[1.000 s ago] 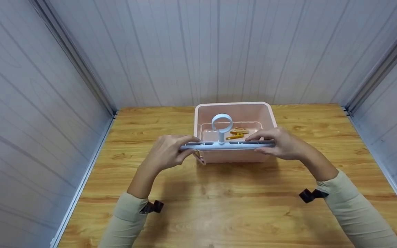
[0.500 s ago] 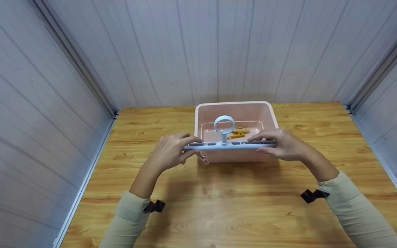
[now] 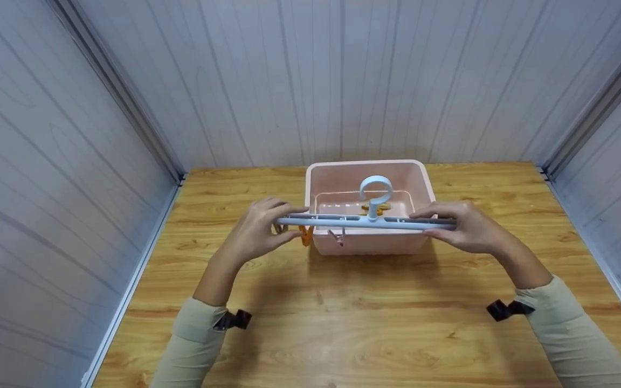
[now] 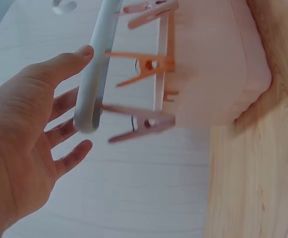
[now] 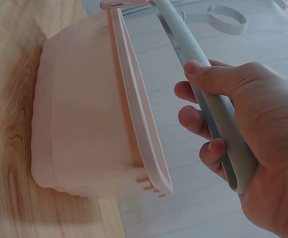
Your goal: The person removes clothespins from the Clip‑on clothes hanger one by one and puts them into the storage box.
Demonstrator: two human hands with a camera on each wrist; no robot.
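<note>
A light blue clip hanger (image 3: pixel 364 222) with a ring hook (image 3: pixel 375 189) is held level just above the front of a pink plastic bin (image 3: pixel 364 163). My left hand (image 3: pixel 259 231) pinches its left end between thumb and fingers. My right hand (image 3: pixel 467 229) grips the right end, thumb on top and fingers curled beneath. An orange peg (image 3: pixel 305 235) and a pink peg (image 3: pixel 337 237) hang under the bar. The left wrist view shows the bar (image 4: pixel 96 64), orange peg (image 4: pixel 144 67) and pink peg (image 4: pixel 139 124) beside the bin (image 4: pixel 218 64). The right wrist view shows the bar (image 5: pixel 203 84) in my right hand (image 5: pixel 253 129).
The bin stands on a wooden table (image 3: pixel 375 323) near the back wall, with yellow pegs (image 3: pixel 383 207) partly hidden inside it. Grey panelled walls (image 3: pixel 73 134) close the table on the left, back and right. Black straps (image 3: pixel 232 319) sit at both wrists.
The hanger has shifted to the right and my right hand has moved right with it. The ring hook now sits right of the bin's middle. Pegs now show under the left part.
</note>
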